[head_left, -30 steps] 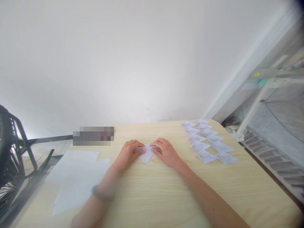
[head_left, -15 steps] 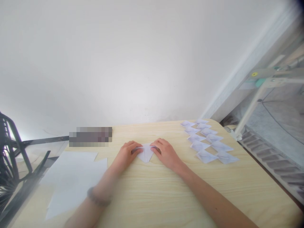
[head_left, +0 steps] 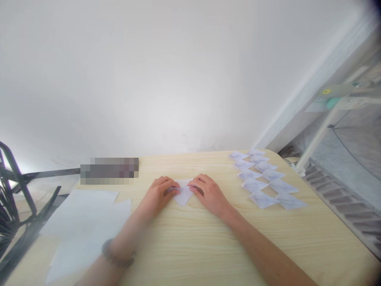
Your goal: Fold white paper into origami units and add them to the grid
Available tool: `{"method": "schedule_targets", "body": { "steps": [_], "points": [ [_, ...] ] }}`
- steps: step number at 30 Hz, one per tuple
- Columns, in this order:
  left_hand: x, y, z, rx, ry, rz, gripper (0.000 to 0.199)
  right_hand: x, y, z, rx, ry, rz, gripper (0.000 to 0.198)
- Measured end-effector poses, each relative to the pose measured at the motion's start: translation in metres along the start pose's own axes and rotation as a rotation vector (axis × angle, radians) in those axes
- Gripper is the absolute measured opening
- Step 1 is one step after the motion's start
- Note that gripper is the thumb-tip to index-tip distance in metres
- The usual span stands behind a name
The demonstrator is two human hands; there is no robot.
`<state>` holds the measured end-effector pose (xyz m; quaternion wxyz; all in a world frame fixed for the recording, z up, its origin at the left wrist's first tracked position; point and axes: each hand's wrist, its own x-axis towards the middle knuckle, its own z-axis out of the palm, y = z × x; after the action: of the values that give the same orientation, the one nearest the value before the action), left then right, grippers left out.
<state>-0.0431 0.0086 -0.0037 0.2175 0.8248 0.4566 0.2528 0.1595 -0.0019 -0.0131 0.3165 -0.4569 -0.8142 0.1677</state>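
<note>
A piece of white folded paper (head_left: 183,195) lies on the wooden table in front of me, its point toward me. My left hand (head_left: 162,193) pinches its left side between thumb and fingers. On the opposite side, my right hand (head_left: 207,193) grips the paper in the same way. Creases run down its middle, and its outer corners are hidden under my fingers. To the right, several folded white paper pieces (head_left: 262,199) stand in two columns on the table.
White paper sheets (head_left: 80,222) lie at the table's left. A blurred-out patch (head_left: 109,171) covers something at the back left. The wall (head_left: 184,79) rises behind the table (head_left: 190,246). A black metal frame (head_left: 18,190) stands left, a pale metal frame (head_left: 323,131) right.
Both hands keep their pinch on the folded paper, with only slight finger shifts. The view has moved a little, so the surroundings sit slightly differently.
</note>
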Motion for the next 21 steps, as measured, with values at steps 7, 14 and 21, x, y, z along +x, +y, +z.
{"method": "schedule_targets", "body": {
  "steps": [7, 14, 21],
  "points": [
    [-0.002, 0.003, -0.001, 0.039, 0.05, 0.051, 0.012, -0.001, 0.0, 0.0, -0.078, -0.002, -0.07, 0.02],
    [-0.002, 0.002, -0.002, 0.142, 0.033, 0.164, 0.016, -0.005, -0.002, -0.001, -0.191, -0.015, -0.13, 0.023],
    [-0.006, 0.002, -0.009, 0.216, 0.005, 0.229, 0.017, -0.008, -0.01, -0.005, -0.231, -0.012, -0.1, 0.022]
  ]
}}
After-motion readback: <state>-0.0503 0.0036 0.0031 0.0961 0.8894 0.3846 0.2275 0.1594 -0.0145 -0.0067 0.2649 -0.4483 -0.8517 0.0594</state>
